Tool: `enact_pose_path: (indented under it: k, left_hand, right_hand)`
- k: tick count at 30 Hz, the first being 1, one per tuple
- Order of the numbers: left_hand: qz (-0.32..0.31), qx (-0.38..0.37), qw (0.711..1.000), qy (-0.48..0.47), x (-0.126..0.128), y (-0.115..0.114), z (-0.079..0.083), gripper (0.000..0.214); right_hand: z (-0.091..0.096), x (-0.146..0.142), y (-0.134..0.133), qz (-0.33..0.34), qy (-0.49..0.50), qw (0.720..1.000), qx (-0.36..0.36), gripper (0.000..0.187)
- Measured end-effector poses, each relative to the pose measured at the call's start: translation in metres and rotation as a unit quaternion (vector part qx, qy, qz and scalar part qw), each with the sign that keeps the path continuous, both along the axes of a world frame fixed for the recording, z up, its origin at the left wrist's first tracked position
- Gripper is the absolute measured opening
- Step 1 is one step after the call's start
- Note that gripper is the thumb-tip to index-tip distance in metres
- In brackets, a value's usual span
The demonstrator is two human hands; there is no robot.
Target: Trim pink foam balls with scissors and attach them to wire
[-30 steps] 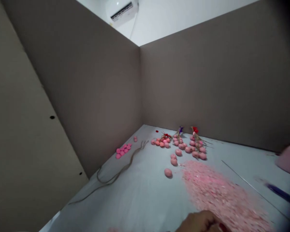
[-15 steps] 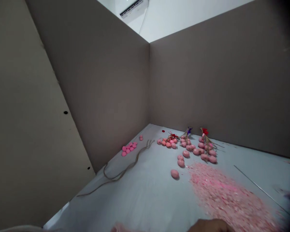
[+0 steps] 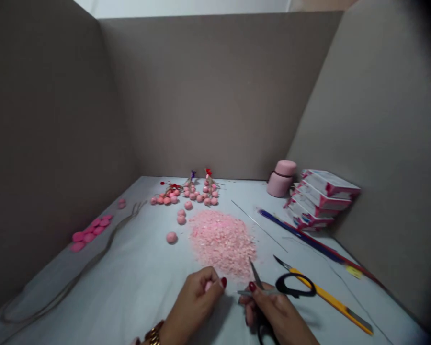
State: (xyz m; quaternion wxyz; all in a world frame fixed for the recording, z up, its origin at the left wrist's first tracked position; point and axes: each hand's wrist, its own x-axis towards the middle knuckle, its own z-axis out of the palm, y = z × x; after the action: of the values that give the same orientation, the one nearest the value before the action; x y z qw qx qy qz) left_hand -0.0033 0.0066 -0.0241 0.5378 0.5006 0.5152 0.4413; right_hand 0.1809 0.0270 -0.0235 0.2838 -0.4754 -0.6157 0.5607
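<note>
My left hand [image 3: 197, 299] is curled in a pinch on a small pink piece [image 3: 209, 285], low in the middle of the view. My right hand [image 3: 273, 311] grips black-handled scissors [image 3: 264, 297] with the blades parted and pointing up toward a heap of pink shavings [image 3: 221, 239]. The two hands sit close together just in front of that heap. Pink balls [image 3: 187, 196] lie in a cluster beyond it, some beside small dried flower sprigs [image 3: 206, 177].
Brown cardboard walls [image 3: 208, 96] enclose the white table [image 3: 136, 278]. Flat pink discs [image 3: 89, 235] and a long brown cord [image 3: 75, 278] lie at the left. A yellow craft knife [image 3: 326, 297], blue rod [image 3: 298, 232], thin wire, pink jar [image 3: 280, 178] and stacked boxes [image 3: 319, 199] are at the right.
The view has swung right and down, so the right side of the table and both hands came into sight. Earlier only the top of one hand showed at the bottom edge.
</note>
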Motion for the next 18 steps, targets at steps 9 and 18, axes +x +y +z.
enact_pose_path:
  k: [9, 18]
  left_hand:
    - [-0.050, 0.055, 0.992, 0.103, -0.003, -0.002, 0.002, 0.030]
    - [-0.043, 0.134, 0.974, 0.176, 0.000, -0.004, -0.007, 0.030]
  right_hand:
    - [0.002, -0.003, -0.002, 0.018, 0.015, 1.000, 0.006, 0.064]
    - [-0.002, -0.006, -0.002, 0.048, 0.049, 0.997, 0.020, 0.062]
